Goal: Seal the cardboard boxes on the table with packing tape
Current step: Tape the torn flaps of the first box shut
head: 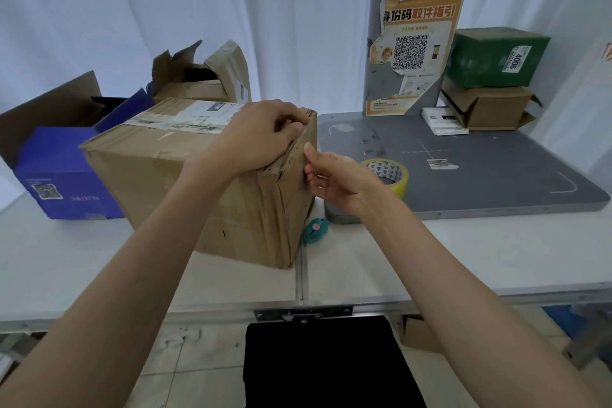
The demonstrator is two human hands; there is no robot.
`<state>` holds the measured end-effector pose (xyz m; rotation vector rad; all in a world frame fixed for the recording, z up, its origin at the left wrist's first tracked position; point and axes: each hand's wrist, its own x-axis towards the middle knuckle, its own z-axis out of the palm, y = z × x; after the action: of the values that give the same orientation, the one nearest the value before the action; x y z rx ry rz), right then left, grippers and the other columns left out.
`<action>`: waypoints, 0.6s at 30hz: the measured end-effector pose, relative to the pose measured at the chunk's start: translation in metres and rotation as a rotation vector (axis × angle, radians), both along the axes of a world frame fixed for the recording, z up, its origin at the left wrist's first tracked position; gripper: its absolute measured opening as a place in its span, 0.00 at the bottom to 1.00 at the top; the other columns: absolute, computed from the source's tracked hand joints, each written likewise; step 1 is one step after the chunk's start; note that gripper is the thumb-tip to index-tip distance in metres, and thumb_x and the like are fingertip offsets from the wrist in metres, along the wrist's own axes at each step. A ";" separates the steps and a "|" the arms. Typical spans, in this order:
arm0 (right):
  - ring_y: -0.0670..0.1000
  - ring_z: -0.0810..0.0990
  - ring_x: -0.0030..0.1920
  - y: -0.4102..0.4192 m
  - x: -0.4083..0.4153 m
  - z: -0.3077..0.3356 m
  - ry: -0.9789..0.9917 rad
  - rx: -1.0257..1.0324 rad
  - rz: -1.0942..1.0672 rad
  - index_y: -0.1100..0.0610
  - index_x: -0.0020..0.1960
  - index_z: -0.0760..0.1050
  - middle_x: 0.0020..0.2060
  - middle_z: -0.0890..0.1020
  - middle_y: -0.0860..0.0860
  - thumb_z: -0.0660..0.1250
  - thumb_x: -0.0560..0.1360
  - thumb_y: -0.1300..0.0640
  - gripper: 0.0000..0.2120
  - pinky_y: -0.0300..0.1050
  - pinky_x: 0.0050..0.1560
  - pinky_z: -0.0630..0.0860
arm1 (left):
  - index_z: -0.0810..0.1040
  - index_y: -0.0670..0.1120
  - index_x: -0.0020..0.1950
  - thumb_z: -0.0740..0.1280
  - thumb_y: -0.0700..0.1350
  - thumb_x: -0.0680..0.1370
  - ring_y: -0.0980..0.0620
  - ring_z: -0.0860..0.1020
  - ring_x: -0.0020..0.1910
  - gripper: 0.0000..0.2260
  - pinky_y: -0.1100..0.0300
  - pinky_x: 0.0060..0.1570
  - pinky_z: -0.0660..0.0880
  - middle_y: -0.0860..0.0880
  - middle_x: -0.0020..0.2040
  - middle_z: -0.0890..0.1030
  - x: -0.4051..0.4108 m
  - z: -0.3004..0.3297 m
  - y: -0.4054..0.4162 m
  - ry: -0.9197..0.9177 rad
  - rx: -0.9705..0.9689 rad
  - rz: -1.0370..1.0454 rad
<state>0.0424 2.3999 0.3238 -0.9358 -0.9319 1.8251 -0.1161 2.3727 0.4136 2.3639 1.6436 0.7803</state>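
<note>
Worn brown cardboard box (198,182) sits on the white folding table (430,255), old tape and a shipping label across its top. Left hand (261,136) lies on the box's top right corner, fingers curled over the edge, gripping the crumpled flap. Right hand (334,182) is at the box's right face just below that corner, thumb pressed on the cardboard; other fingers loosely curled, can't tell if they pinch anything. Yellow packing tape roll (392,175) lies just right of the box, partly behind the right hand. Small teal cutter (314,229) lies at the box's lower right edge. Blue open carton (63,172) stands left of the box.
</note>
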 end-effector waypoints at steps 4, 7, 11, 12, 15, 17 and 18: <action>0.47 0.72 0.31 0.004 -0.003 0.001 -0.093 0.066 0.014 0.53 0.45 0.71 0.29 0.75 0.48 0.77 0.61 0.34 0.27 0.40 0.36 0.73 | 0.81 0.51 0.64 0.63 0.46 0.82 0.53 0.77 0.62 0.13 0.56 0.65 0.70 0.53 0.62 0.81 0.000 0.000 0.000 0.005 0.003 0.000; 0.47 0.72 0.31 0.007 -0.007 -0.001 -0.158 0.122 0.012 0.53 0.47 0.70 0.28 0.75 0.48 0.75 0.62 0.33 0.29 0.42 0.37 0.72 | 0.81 0.51 0.65 0.62 0.46 0.83 0.53 0.76 0.63 0.13 0.57 0.65 0.70 0.53 0.64 0.81 -0.001 -0.001 0.001 0.019 0.001 0.002; 0.47 0.74 0.30 0.012 -0.002 -0.004 -0.078 0.115 0.015 0.53 0.41 0.70 0.29 0.77 0.50 0.74 0.71 0.42 0.18 0.39 0.32 0.75 | 0.81 0.52 0.65 0.62 0.46 0.83 0.53 0.76 0.63 0.13 0.54 0.66 0.70 0.54 0.64 0.81 0.000 -0.001 0.002 0.023 0.006 0.002; 0.47 0.75 0.30 0.013 0.000 -0.005 -0.060 0.125 0.028 0.54 0.40 0.71 0.30 0.77 0.50 0.74 0.72 0.45 0.17 0.38 0.32 0.76 | 0.81 0.52 0.65 0.62 0.46 0.83 0.54 0.77 0.63 0.13 0.54 0.66 0.71 0.54 0.64 0.81 0.000 -0.001 0.002 0.020 0.009 0.003; 0.47 0.76 0.32 0.011 0.004 -0.006 -0.098 0.182 0.071 0.54 0.40 0.71 0.31 0.78 0.50 0.77 0.68 0.45 0.18 0.39 0.32 0.76 | 0.81 0.52 0.65 0.62 0.46 0.83 0.54 0.77 0.62 0.13 0.54 0.66 0.70 0.54 0.63 0.81 0.000 -0.002 0.002 0.019 0.011 0.004; 0.47 0.75 0.32 0.012 0.003 -0.004 -0.146 0.211 0.065 0.54 0.40 0.71 0.31 0.78 0.50 0.78 0.65 0.44 0.20 0.39 0.32 0.75 | 0.81 0.52 0.65 0.62 0.46 0.83 0.53 0.77 0.61 0.13 0.54 0.65 0.71 0.54 0.63 0.81 -0.001 -0.003 0.003 0.022 0.014 0.010; 0.47 0.76 0.32 0.012 0.002 -0.002 -0.156 0.221 0.058 0.54 0.39 0.71 0.31 0.78 0.50 0.78 0.64 0.43 0.20 0.39 0.32 0.75 | 0.81 0.52 0.65 0.62 0.45 0.83 0.53 0.77 0.61 0.14 0.54 0.64 0.71 0.54 0.62 0.81 0.000 -0.003 0.003 0.026 0.016 0.011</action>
<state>0.0441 2.4117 0.3213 -0.9295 -1.2411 1.6732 -0.1164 2.3759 0.4108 2.3869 1.6684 0.7708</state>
